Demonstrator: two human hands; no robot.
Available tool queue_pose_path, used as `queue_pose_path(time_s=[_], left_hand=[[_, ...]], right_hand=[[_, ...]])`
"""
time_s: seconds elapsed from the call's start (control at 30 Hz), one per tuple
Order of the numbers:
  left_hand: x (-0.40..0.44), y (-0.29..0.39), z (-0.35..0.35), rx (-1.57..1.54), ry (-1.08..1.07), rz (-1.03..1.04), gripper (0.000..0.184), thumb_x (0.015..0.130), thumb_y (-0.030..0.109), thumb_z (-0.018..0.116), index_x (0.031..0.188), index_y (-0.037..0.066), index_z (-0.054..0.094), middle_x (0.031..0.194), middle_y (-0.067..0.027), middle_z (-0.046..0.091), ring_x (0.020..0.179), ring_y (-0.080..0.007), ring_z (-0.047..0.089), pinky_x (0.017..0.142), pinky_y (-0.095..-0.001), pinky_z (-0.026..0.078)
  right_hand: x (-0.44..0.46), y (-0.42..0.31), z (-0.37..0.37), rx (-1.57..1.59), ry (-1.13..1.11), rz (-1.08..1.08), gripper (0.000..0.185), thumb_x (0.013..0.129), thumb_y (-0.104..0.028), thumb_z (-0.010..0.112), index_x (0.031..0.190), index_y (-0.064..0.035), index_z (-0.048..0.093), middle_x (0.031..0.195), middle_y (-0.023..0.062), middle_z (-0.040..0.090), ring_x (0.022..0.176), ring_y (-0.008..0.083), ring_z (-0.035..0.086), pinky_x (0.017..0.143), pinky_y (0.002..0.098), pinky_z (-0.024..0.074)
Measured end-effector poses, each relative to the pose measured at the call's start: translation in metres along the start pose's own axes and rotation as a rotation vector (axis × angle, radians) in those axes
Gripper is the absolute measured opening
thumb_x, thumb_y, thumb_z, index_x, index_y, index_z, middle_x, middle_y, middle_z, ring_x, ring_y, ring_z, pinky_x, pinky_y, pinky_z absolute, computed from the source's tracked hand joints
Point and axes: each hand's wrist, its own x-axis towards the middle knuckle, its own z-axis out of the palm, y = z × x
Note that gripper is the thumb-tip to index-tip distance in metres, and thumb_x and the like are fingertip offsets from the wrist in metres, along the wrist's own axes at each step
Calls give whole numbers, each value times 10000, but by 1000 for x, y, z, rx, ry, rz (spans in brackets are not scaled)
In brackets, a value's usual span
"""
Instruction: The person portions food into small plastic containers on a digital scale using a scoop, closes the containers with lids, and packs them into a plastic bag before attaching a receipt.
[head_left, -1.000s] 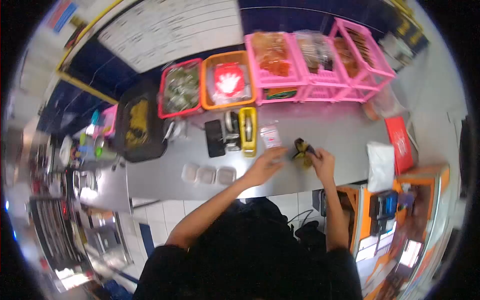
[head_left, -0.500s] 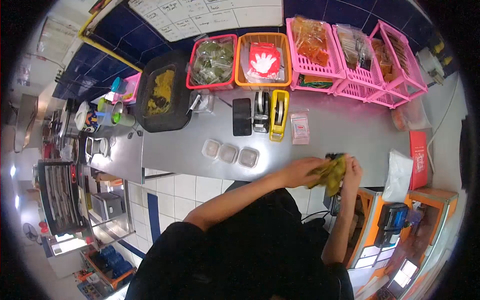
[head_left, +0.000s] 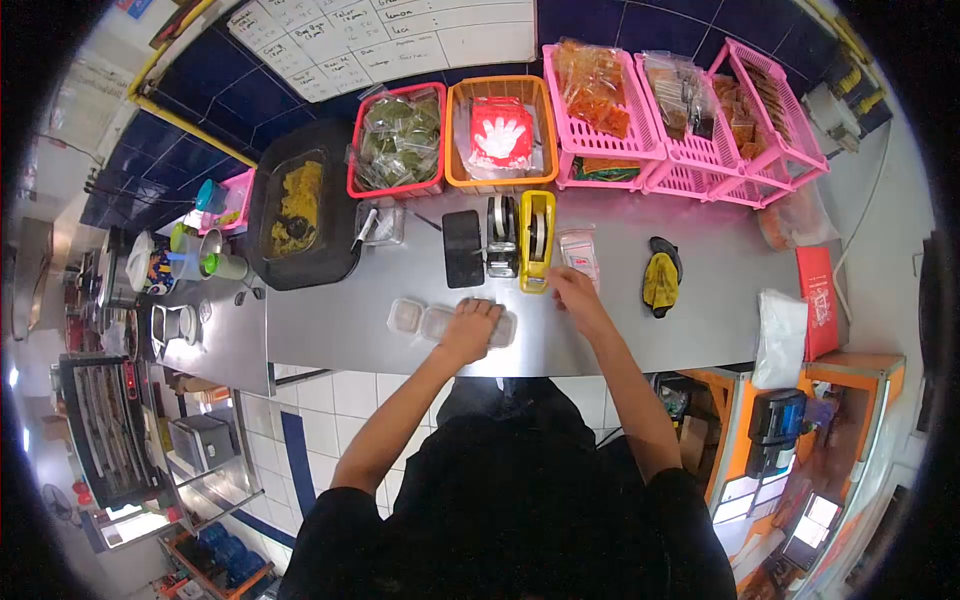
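Observation:
My left hand (head_left: 471, 330) lies palm down, fingers stretched out, over the small clear plastic containers (head_left: 404, 316). It covers part of the middle and right ones. My right hand (head_left: 574, 292) is beside the front end of the yellow tape dispenser (head_left: 537, 243), with its fingers curled together. Whether a bit of tape is between those fingers is too small to make out. Behind the right hand is a clear packet with a red-and-white label (head_left: 580, 254). A crumpled yellow-and-black bundle, like a glove or cloth (head_left: 660, 284), lies farther right on the steel table.
A black tape dispenser (head_left: 502, 236) and a dark phone-like slab (head_left: 462, 248) stand left of the yellow one. Behind are a red basket of green packets (head_left: 352, 186), an orange basket (head_left: 456, 177), pink racks (head_left: 600, 150) and a black tray (head_left: 262, 255). White plastic bags (head_left: 778, 340) hang right.
Both hands have let go of the yellow-and-black bundle, which now lies on the table. The left hand has moved left onto the containers, the right hand left to the tape dispenser. The view shifted slightly.

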Motion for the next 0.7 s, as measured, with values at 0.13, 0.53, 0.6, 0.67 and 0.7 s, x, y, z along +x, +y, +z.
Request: queue_pose_path(time_s=[0.13,0.53,0.6,0.67,0.7], left_hand=[[13,20,5,-367,-11,-6,874,612,87,823,1407,68,461,1336,-165,506,1198,-390,536,997,-450,500],[38,34,37,-629,191,-26,911,568,195,903,1373,55,500,1341,-165,563,1191,-393,536,1034,-443,455],[44,32,41,-650,190,-51,909,565,192,903,1369,50,503,1347,-171,562,1191,-392,537,1042,-437,446],[46,29,45,-654,217,-34,920,559,189,907,1371,45,499,1356,-188,553,1220,-393,522,1062,-438,428],[46,27,44,-652,210,-31,920,559,189,907,1371,45,499,1356,-188,553,1220,-393,522,1062,-438,428]], right_hand=[[23,-1,14,32,4,180,248,890,-274,736,1014,-67,681,807,-5,612,703,91,573,669,258,488],[-46,26,10,107,-99,-190,168,904,-138,728,1007,-10,691,933,38,687,880,115,638,780,254,507],[-75,33,12,-25,-86,-165,172,898,-126,735,1011,-3,695,929,37,688,884,107,631,773,250,501],[-101,36,15,-134,-57,-143,168,896,-122,736,1004,0,697,930,36,688,877,111,633,779,251,503],[-111,40,17,-244,-33,-119,164,895,-119,737,997,3,699,931,36,689,869,114,634,786,252,505]])
